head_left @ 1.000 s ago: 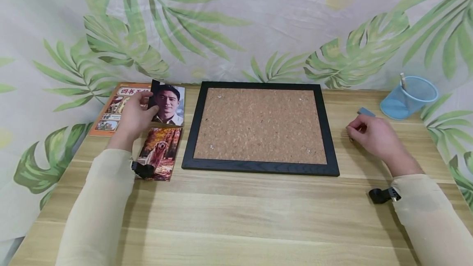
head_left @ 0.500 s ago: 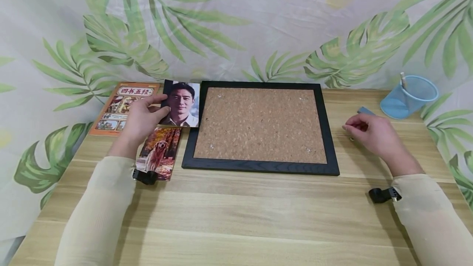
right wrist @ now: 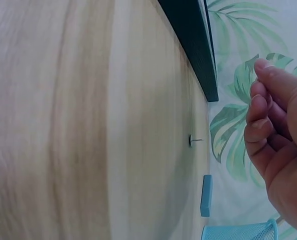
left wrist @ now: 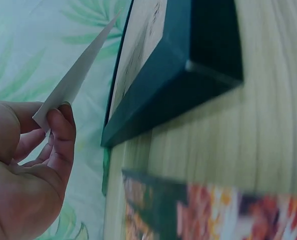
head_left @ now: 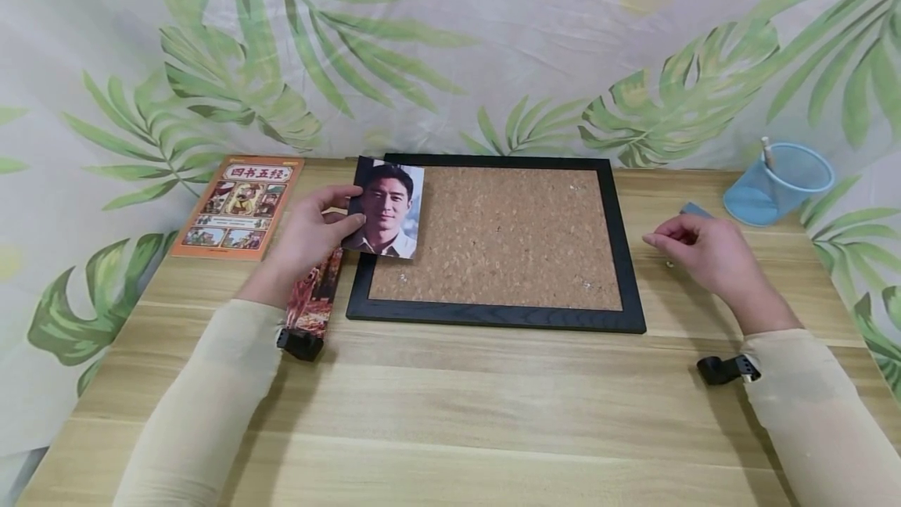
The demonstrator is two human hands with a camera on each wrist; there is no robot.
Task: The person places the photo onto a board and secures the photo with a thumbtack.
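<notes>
In the head view, my left hand [head_left: 317, 229] pinches a portrait photo [head_left: 383, 217] of a person by its left edge, between thumb and fingers. The photo is held tilted over the left side of a black-framed cork board [head_left: 507, 241]. From the left wrist, the photo [left wrist: 78, 75] shows its pale back, raised clear of the frame. My right hand [head_left: 704, 253] hovers above the table right of the board, fingers curled and thumb near the index fingertip. Whether anything small sits between them cannot be seen. A thumbtack [right wrist: 192, 140] lies point up on the table near that hand.
A dog photo [head_left: 310, 303] lies partly hidden under my left wrist. An orange booklet [head_left: 239, 210] lies at the back left. Back right are a blue-grey block [head_left: 695, 210] and a blue mesh pen cup [head_left: 774, 190]. A leaf-print cloth [head_left: 450, 45] hangs behind the table.
My left hand has carried the portrait photo rightwards, from beside the booklet to over the board's left part. The right hand has shifted slightly left, leaving the thumbtack uncovered.
</notes>
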